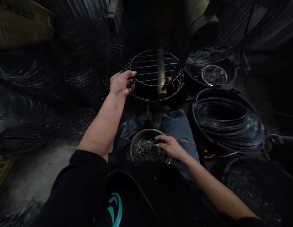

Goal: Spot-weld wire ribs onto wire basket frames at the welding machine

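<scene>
My left hand (123, 82) grips the left rim of a round wire rack (149, 85), thumb on top and fingers curled below. The rack has several parallel bars across a ring, and at least one larger wire ring shows beneath it. A copper-coloured rod (161, 72) of a machine stands at the rack, near its front rim. On my lap is a round metal bowl (133, 146) holding many short metal wire pieces (147, 152). Over the bowl's right side, my right hand (169, 146) has its fingers pinched together; whatever is between them is too small to make out.
To the right, a dark tub (196, 121) holds a large wire coil (228, 121). Behind it another basin (233, 78) contains wire rings and a small round container (214, 75). Stacked wire racks (80, 78) crowd the left side. A wire grid (83, 120) lies beside my left forearm.
</scene>
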A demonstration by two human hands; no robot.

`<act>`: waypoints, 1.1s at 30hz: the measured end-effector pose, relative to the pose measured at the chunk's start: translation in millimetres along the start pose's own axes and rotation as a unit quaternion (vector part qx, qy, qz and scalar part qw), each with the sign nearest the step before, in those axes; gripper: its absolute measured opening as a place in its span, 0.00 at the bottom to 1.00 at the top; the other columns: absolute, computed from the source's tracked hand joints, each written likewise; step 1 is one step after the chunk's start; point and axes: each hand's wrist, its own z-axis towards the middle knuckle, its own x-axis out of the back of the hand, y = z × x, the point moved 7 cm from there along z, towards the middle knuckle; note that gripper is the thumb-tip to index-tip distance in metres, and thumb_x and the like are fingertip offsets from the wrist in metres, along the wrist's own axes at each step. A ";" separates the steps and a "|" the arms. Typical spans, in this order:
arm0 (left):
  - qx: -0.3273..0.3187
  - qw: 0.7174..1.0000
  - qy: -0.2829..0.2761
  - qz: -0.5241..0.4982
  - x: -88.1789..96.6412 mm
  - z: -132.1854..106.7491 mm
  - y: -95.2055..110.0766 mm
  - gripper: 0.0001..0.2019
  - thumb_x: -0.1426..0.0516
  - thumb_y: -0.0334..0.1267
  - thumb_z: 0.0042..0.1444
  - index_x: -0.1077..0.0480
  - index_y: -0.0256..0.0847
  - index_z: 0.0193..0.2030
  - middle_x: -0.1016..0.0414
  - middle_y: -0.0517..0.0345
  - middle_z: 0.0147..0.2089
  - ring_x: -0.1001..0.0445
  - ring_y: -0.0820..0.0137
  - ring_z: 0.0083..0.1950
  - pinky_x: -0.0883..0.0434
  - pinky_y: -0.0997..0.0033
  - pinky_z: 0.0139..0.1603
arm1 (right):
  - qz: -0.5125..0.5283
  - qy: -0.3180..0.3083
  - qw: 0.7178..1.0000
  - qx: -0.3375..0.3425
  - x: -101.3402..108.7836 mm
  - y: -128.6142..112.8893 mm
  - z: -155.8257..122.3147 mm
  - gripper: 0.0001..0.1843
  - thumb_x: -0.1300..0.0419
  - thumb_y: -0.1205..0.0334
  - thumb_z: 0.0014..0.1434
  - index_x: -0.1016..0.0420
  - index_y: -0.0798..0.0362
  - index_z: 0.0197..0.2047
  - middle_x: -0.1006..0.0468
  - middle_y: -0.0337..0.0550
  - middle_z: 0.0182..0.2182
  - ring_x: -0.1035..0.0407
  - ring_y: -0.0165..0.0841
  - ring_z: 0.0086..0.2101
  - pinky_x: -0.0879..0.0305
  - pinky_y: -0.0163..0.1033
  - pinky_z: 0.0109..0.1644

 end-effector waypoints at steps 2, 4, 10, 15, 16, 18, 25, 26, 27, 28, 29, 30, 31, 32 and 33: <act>-0.019 0.999 -0.015 0.027 -2.2 -5.1 2.1 0.18 0.33 0.24 0.34 0.35 0.42 0.29 0.32 0.64 0.22 0.31 0.73 0.25 0.38 0.77 0.23 | 0.124 0.042 0.991 0.028 23.3 -9.2 -3.3 0.18 0.37 0.58 0.51 0.22 0.59 0.43 0.26 0.37 0.18 0.33 0.31 0.20 0.37 0.36 0.26; -0.038 0.998 -0.021 0.037 -2.7 -10.3 2.4 0.16 0.35 0.24 0.35 0.36 0.41 0.27 0.33 0.64 0.22 0.31 0.74 0.24 0.39 0.78 0.22 | 0.172 0.108 0.975 0.091 52.7 -28.7 -2.8 0.17 0.32 0.55 0.48 0.20 0.57 0.39 0.25 0.39 0.19 0.32 0.31 0.21 0.36 0.37 0.28; -0.057 0.998 -0.015 0.002 0.0 -20.8 -5.1 0.19 0.36 0.25 0.34 0.35 0.41 0.34 0.31 0.66 0.23 0.31 0.76 0.24 0.38 0.79 0.22 | 0.264 0.291 0.858 0.330 111.8 -106.0 10.3 0.08 0.30 0.60 0.46 0.20 0.52 0.32 0.22 0.39 0.30 0.32 0.27 0.25 0.36 0.34 0.28; -0.068 0.997 -0.046 0.005 -2.6 -21.7 -4.4 0.19 0.34 0.27 0.32 0.35 0.40 0.32 0.31 0.67 0.23 0.32 0.78 0.22 0.37 0.80 0.21 | 0.232 0.338 0.871 0.271 109.2 -117.4 30.8 0.13 0.33 0.58 0.49 0.20 0.56 0.37 0.26 0.37 0.19 0.36 0.27 0.18 0.39 0.32 0.20; -0.072 0.996 -0.047 0.007 -2.8 -21.1 -3.5 0.19 0.34 0.27 0.31 0.34 0.40 0.32 0.31 0.67 0.24 0.32 0.79 0.22 0.37 0.80 0.21 | 0.217 0.338 0.878 0.260 108.7 -117.4 32.2 0.13 0.34 0.58 0.50 0.20 0.57 0.37 0.26 0.37 0.19 0.36 0.27 0.17 0.39 0.32 0.20; -0.075 0.996 -0.044 0.009 -2.8 -19.4 -2.3 0.20 0.34 0.26 0.31 0.34 0.40 0.33 0.31 0.68 0.24 0.33 0.79 0.22 0.36 0.81 0.21 | 0.191 0.329 0.891 0.247 109.8 -117.7 33.5 0.13 0.35 0.58 0.50 0.20 0.58 0.38 0.26 0.37 0.18 0.37 0.26 0.16 0.39 0.32 0.20; -0.057 0.998 -0.039 -0.008 -6.1 -16.4 -4.4 0.20 0.34 0.24 0.33 0.33 0.41 0.35 0.31 0.68 0.24 0.33 0.79 0.21 0.37 0.80 0.21 | 0.104 0.301 0.906 0.280 117.0 -133.1 30.3 0.09 0.35 0.60 0.51 0.20 0.55 0.34 0.24 0.39 0.26 0.33 0.27 0.20 0.37 0.32 0.21; -0.059 0.998 -0.038 -0.008 -6.5 -16.5 -4.3 0.20 0.34 0.24 0.33 0.32 0.41 0.35 0.31 0.68 0.24 0.33 0.79 0.21 0.37 0.80 0.21 | 0.107 0.326 0.892 0.295 118.1 -136.0 25.5 0.08 0.36 0.60 0.53 0.20 0.54 0.36 0.24 0.39 0.26 0.32 0.27 0.21 0.36 0.32 0.22; -0.062 0.997 -0.036 -0.007 -6.7 -16.7 -3.9 0.20 0.34 0.24 0.33 0.32 0.41 0.35 0.31 0.68 0.24 0.33 0.79 0.22 0.37 0.80 0.21 | 0.118 0.352 0.874 0.314 118.5 -138.7 19.8 0.08 0.36 0.60 0.54 0.20 0.53 0.37 0.24 0.39 0.27 0.31 0.27 0.21 0.35 0.33 0.23; -0.064 0.997 -0.035 -0.005 -7.1 -16.9 -3.7 0.20 0.34 0.25 0.33 0.32 0.41 0.35 0.31 0.68 0.24 0.33 0.79 0.22 0.37 0.80 0.21 | 0.134 0.372 0.854 0.338 118.0 -141.3 14.0 0.08 0.36 0.60 0.55 0.20 0.52 0.38 0.24 0.39 0.28 0.30 0.28 0.22 0.33 0.34 0.25; -0.064 0.997 -0.036 -0.003 -7.5 -17.0 -3.5 0.19 0.34 0.25 0.33 0.32 0.41 0.34 0.31 0.68 0.24 0.32 0.79 0.22 0.37 0.80 0.21 | 0.152 0.381 0.838 0.361 116.3 -143.4 9.7 0.08 0.36 0.60 0.56 0.20 0.51 0.38 0.23 0.39 0.29 0.29 0.29 0.24 0.31 0.35 0.27; -0.063 0.997 -0.036 -0.004 -7.7 -16.9 -3.5 0.19 0.34 0.25 0.33 0.32 0.41 0.34 0.32 0.68 0.24 0.33 0.79 0.22 0.37 0.80 0.21 | 0.166 0.378 0.828 0.379 113.9 -144.9 7.7 0.07 0.36 0.59 0.56 0.21 0.51 0.38 0.23 0.39 0.29 0.28 0.29 0.25 0.30 0.36 0.28; -0.060 0.998 -0.036 -0.006 -7.6 -16.7 -3.8 0.19 0.34 0.25 0.33 0.32 0.41 0.34 0.32 0.68 0.23 0.33 0.79 0.22 0.37 0.80 0.21 | 0.174 0.368 0.828 0.385 111.3 -145.0 8.8 0.07 0.36 0.59 0.55 0.21 0.50 0.37 0.23 0.39 0.30 0.27 0.30 0.26 0.29 0.37 0.29; -0.058 0.998 -0.035 -0.009 -7.3 -16.3 -4.1 0.19 0.34 0.25 0.33 0.32 0.41 0.34 0.32 0.68 0.23 0.33 0.79 0.21 0.37 0.80 0.21 | 0.179 0.356 0.837 0.376 109.0 -143.2 12.9 0.07 0.35 0.59 0.54 0.21 0.51 0.37 0.23 0.39 0.30 0.27 0.30 0.25 0.29 0.37 0.28; -0.056 0.998 -0.037 -0.012 -7.2 -15.9 -4.4 0.20 0.34 0.25 0.32 0.32 0.41 0.34 0.31 0.68 0.23 0.33 0.79 0.21 0.37 0.80 0.21 | 0.184 0.345 0.850 0.354 107.6 -139.4 19.0 0.08 0.34 0.59 0.53 0.20 0.52 0.36 0.23 0.39 0.29 0.28 0.29 0.24 0.30 0.36 0.26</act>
